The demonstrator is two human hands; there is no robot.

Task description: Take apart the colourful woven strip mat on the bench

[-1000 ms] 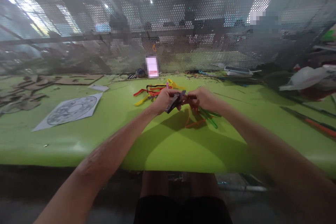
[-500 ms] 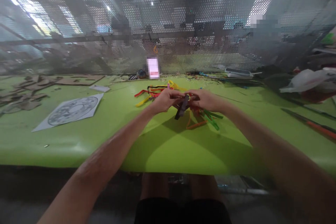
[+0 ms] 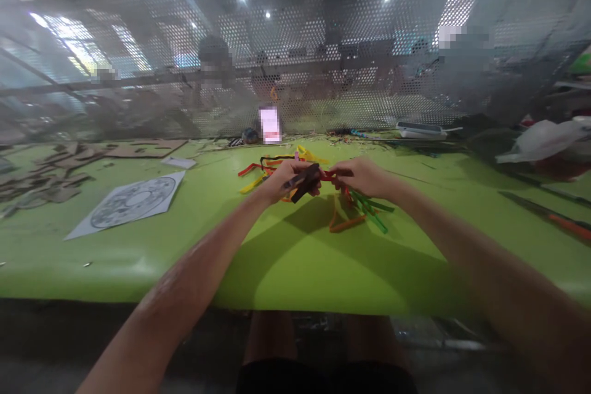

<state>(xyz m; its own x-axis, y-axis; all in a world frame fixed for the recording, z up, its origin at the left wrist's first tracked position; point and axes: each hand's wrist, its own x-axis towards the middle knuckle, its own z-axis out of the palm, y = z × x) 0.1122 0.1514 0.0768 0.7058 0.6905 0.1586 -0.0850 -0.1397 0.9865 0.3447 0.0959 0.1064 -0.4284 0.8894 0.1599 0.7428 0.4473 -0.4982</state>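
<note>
In the head view my left hand [image 3: 285,180] is closed around a dark brown strip [image 3: 305,184], which slants down toward me across the fingers. My right hand [image 3: 364,177] pinches a small red strip [image 3: 328,176] whose near end reaches the left fingertips. Whether the red strip is joined to the brown one I cannot tell. Below the right hand lie green strips [image 3: 376,215] and a bent orange strip [image 3: 347,225]. Behind and left of my left hand are loose yellow strips [image 3: 252,185], partly hidden by the hand.
On the green table [image 3: 152,271] lies a paper with a printed ring pattern [image 3: 141,198]. Cut cardboard pieces [image 3: 69,166] cover the left back. A lit phone [image 3: 270,124] stands by the perforated screen [image 3: 305,86]. To the right are an orange-handled tool [image 3: 566,225] and a white plastic bag [image 3: 545,140].
The dark brown strip has swung left and lies more aslant over my left hand. My hands have drawn slightly apart, and the red strip now shows between them.
</note>
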